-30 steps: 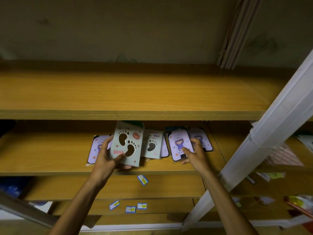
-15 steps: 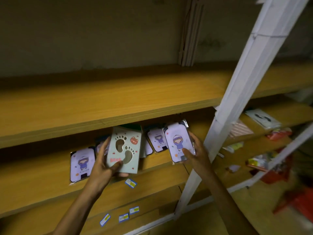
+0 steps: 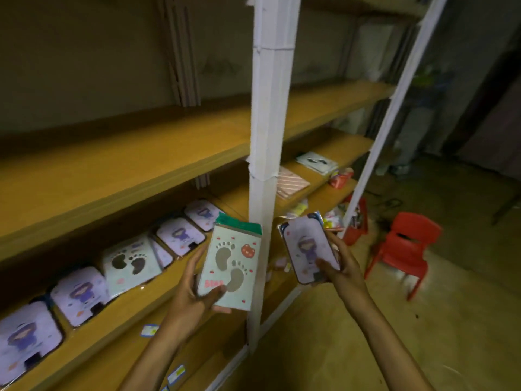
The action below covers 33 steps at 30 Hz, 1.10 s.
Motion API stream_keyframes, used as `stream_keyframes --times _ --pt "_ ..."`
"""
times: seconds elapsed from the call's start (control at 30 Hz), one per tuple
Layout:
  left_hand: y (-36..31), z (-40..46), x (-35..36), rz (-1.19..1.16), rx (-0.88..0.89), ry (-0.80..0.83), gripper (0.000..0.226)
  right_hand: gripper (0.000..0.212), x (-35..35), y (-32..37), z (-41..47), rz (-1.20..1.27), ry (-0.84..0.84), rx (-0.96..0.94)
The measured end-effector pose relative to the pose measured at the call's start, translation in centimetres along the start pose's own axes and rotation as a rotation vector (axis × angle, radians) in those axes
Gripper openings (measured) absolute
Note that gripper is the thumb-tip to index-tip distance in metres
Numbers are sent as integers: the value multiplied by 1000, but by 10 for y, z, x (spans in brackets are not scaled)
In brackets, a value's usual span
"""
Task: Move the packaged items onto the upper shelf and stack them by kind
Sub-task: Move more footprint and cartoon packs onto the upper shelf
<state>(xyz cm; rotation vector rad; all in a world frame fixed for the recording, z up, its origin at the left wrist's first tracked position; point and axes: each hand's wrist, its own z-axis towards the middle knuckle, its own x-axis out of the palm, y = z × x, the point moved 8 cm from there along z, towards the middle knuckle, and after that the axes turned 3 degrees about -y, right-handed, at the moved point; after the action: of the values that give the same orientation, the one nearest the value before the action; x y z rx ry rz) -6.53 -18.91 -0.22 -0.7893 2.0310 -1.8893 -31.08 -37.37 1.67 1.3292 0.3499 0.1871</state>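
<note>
Packaged items are in both hands — the left hand (image 3: 194, 289) clamps a mint footprint pack (image 3: 229, 266) between thumb and fingers, the right hand (image 3: 342, 266) grips a lilac cartoon pack (image 3: 308, 249) the same way, one kind per hand, probably to keep sorts apart. More packs (image 3: 129, 263) lie on the lower shelf (image 3: 118, 314), left; the upper shelf (image 3: 127, 167) beyond looks bare — likely their destination.

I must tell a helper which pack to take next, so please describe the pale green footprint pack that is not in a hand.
Look at the wooden lower shelf, left of the white upright post. There a row of flat plastic-wrapped packs lies. The pale green pack with two dark footprints is the only green one in that row; the purple cartoon-girl packs lie on both sides of it.
</note>
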Motion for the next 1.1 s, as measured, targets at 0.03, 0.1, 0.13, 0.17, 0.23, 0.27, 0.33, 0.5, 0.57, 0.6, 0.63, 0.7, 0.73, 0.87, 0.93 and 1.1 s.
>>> stream_keyframes --times 0.03,0.1,0.13,0.17,0.23,0.27,0.33,0.5,0.57,0.6,0.63,0.7,0.73,0.87,0.93,1.1 --pt "4 6 16 1 -14 37 80 56 -17 -4 1 20 -31 10" --pt "8 18 50 18 -19 96 80 53 -50 -14 4 35 -92 39" --pt "9 26 66 32 -11 112 79 53 -66 -16 7 28 -114 45" --pt "9 33 84 41 -2 127 79 52 -81 -18 10 25 -129 47" --pt "10 50 119 28 -3 158 78 51 -111 -23 22 20 -153 52" --pt "11 58 138 17 -8 175 77 51 -127 -26 29 22 -164 60" --pt "13 76 175 27 8 183 77 51 -159 -33 46 36 -180 58" --pt "11 115 261 4 25 142 81 54 -229 -52 98 35 -151 59" --pt "13 131 293 10 18 137 82 55 -255 -59 121 24 -130 55" --pt "13 138 307 12 24 129 81 55 -266 -63 133 22 -125 51" --pt "13 146 321 14 36 118 81 54 -277 -67 144 25 -121 43" --pt "13 161 342 13 44 109 79 55 -294 -76 167 37 -117 46" --pt "13 168 353 11 43 107 79 55 -302 -82 178 38 -118 57" --pt "12 202 383 19 65 74 79 56 -323 -101 225 40 -93 69" --pt "14 224 392 8 60 38 79 54 -328 -114 251 43 -82 87" --pt "25 288 406 -2 80 -34 82 54 -329 -139 327 25 -49 115"
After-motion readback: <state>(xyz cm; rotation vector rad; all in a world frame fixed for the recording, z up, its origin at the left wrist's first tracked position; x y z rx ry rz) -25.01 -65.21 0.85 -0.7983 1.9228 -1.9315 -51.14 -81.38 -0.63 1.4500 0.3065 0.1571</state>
